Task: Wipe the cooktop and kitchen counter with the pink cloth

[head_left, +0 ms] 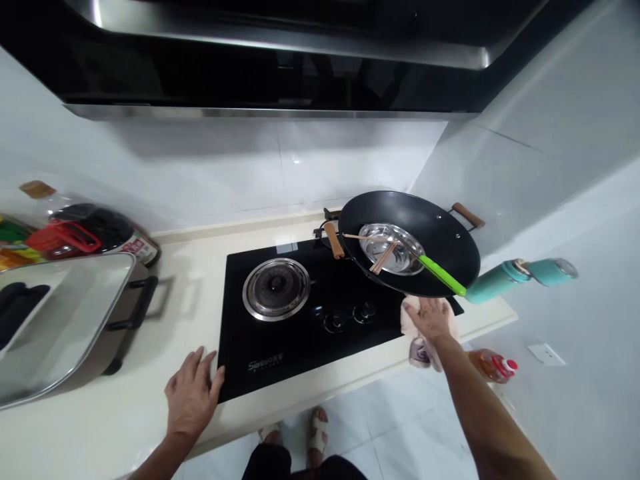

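My left hand rests on the pale countertop, fingers apart, its thumb at the left edge of the black gas stove. Under my right hand lies a pale pink cloth, pressed onto the stove's front right corner and partly hanging over the counter edge. Just behind that hand is a large black wok with wooden handles. Inside the wok are a steel bowl, wooden chopsticks and a utensil with a bright green handle.
An electric pan with a glass lid stands on the left, with a dark sauce bottle behind it. A teal flask stands right of the wok. A red-capped bottle is lower right. A range hood hangs overhead.
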Tool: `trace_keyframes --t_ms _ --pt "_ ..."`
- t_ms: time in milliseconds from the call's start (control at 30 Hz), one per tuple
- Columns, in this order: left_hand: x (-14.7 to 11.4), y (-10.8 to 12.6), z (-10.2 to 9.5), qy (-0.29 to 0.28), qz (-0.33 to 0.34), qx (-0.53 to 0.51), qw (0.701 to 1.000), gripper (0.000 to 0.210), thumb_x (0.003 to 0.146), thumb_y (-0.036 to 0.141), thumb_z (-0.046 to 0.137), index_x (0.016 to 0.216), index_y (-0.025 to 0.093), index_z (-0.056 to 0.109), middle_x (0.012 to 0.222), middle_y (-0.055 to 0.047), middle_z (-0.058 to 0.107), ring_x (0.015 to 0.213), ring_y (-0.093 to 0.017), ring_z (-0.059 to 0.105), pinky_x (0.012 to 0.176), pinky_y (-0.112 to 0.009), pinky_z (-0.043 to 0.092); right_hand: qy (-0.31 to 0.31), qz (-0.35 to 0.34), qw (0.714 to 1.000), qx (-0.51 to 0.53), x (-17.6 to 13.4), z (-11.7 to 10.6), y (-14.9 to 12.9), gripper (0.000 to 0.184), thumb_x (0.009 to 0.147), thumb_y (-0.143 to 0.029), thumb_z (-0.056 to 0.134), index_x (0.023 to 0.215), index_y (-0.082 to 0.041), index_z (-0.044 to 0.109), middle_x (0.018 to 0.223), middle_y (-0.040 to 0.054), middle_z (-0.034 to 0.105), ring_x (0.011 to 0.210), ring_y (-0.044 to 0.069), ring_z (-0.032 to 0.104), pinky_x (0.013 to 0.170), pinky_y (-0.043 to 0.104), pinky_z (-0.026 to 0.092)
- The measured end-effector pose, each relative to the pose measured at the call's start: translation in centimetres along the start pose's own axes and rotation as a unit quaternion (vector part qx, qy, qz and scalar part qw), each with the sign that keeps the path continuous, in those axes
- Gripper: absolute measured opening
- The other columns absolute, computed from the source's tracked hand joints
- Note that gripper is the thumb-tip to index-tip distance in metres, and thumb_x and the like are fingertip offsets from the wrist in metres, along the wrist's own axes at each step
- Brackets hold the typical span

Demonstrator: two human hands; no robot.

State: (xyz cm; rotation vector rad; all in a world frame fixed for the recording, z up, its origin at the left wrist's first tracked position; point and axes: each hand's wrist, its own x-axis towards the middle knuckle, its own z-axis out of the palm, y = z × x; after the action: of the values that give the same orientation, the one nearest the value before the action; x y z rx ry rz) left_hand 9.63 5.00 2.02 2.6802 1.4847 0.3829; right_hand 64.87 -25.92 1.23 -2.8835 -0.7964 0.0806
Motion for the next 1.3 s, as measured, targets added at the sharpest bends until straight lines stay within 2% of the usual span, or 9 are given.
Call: trace_keyframes --t_ms 133,233,400,567,733,867,967,1133,1300 --pt "0.0 0.3 -0.2 -0.002 0.002 0.005 1.000 0.053 0.102 0.050 0.029 0.131 0.018 0.062 0.151 -0.018 0.053 0.144 -0.033 0.044 0.110 -0.054 0.036 0.045 0.126 0.991 0.006 0.8 -0.4 1.5 0.072 0.097 -0.060 0.034 0.150 -0.014 0.049 0.160 0.0206 0.037 0.154 0.037 0.017 0.120 0.067 0.014" --pt "-0.1 0.3 0.0 -0.004 0.002 0.005 1.000 0.054 0.101 0.049 0.031 0.131 0.017 0.062 0.151 -0.019 0.053 0.144 -0.034 0.044 0.110 -0.054 0.035 0.086 0.125 0.988 0.039 -1.5 -0.1 0.2 0.071 0.098 -0.059 0.028 0.153 -0.017 0.044 0.163 0.0202 0.033 0.155 0.037 0.013 0.117 0.072 0.018" --pt "-0.2 0.3 0.1 -0.013 -0.008 0.004 1.000 0.051 0.101 0.047 0.034 0.133 0.019 0.062 0.152 -0.017 0.052 0.145 -0.032 0.041 0.113 -0.054 0.032 0.098 0.023 0.994 0.052 -9.8 2.0 -6.6 0.066 0.099 -0.058 0.030 0.143 -0.013 0.052 0.159 0.0226 0.036 0.155 0.040 0.013 0.117 0.072 0.019" --pt "-0.3 0.4 0.1 -0.011 -0.007 0.004 1.000 0.052 0.101 0.047 0.034 0.133 0.018 0.062 0.153 -0.018 0.051 0.146 -0.033 0.041 0.114 -0.054 0.032 0.110 -0.099 0.985 0.085 -18.4 3.8 -15.2 0.053 0.100 -0.051 0.043 0.131 -0.011 0.059 0.147 0.0269 0.047 0.149 0.045 0.025 0.114 0.072 0.023" --pt "-0.4 0.3 0.2 -0.009 -0.009 0.000 1.000 0.048 0.100 0.046 0.038 0.133 0.020 0.063 0.153 -0.017 0.052 0.146 -0.032 0.042 0.115 -0.054 0.031 0.050 -0.262 0.953 0.146 -22.8 3.7 -21.8 0.044 0.095 -0.046 0.058 0.131 -0.020 0.061 0.147 0.0190 0.051 0.146 0.043 0.030 0.116 0.069 0.023" --pt "-0.5 0.4 0.1 -0.008 -0.011 0.003 1.000 0.048 0.100 0.045 0.040 0.132 0.019 0.064 0.153 -0.018 0.053 0.145 -0.033 0.043 0.114 -0.053 0.033 -0.017 -0.368 0.914 0.167 -23.3 2.9 -25.3 0.050 0.095 -0.051 0.060 0.136 -0.022 0.058 0.157 0.0156 0.043 0.151 0.039 0.024 0.124 0.064 0.016" --pt "-0.7 0.5 0.0 -0.006 -0.013 0.001 1.000 0.046 0.099 0.043 0.042 0.131 0.019 0.065 0.152 -0.018 0.055 0.144 -0.034 0.044 0.113 -0.053 0.034 -0.038 -0.377 0.910 0.168 -22.4 2.4 -26.7 0.048 0.097 -0.047 0.058 0.137 -0.021 0.058 0.160 0.0149 0.040 0.152 0.038 0.024 0.125 0.061 0.017" --pt "-1.1 0.5 0.0 -0.004 -0.014 -0.024 1.000 0.043 0.098 0.041 0.046 0.131 0.020 0.066 0.150 -0.018 0.056 0.144 -0.035 0.045 0.113 -0.055 0.035 0.015 -0.314 0.932 0.183 -19.4 2.9 -27.5 0.048 0.096 -0.036 0.054 0.141 -0.017 0.055 0.154 0.0185 0.045 0.147 0.037 0.031 0.122 0.060 0.023" --pt "-1.5 0.1 0.6 0.005 -0.003 -0.060 0.998 0.043 0.099 0.041 0.048 0.133 0.021 0.065 0.152 -0.019 0.055 0.146 -0.037 0.042 0.114 -0.059 0.033 0.090 -0.175 0.964 0.177 -16.6 4.3 -28.9 0.051 0.101 -0.042 0.040 0.143 -0.014 0.052 0.152 0.0229 0.044 0.148 0.040 0.027 0.114 0.068 0.026"
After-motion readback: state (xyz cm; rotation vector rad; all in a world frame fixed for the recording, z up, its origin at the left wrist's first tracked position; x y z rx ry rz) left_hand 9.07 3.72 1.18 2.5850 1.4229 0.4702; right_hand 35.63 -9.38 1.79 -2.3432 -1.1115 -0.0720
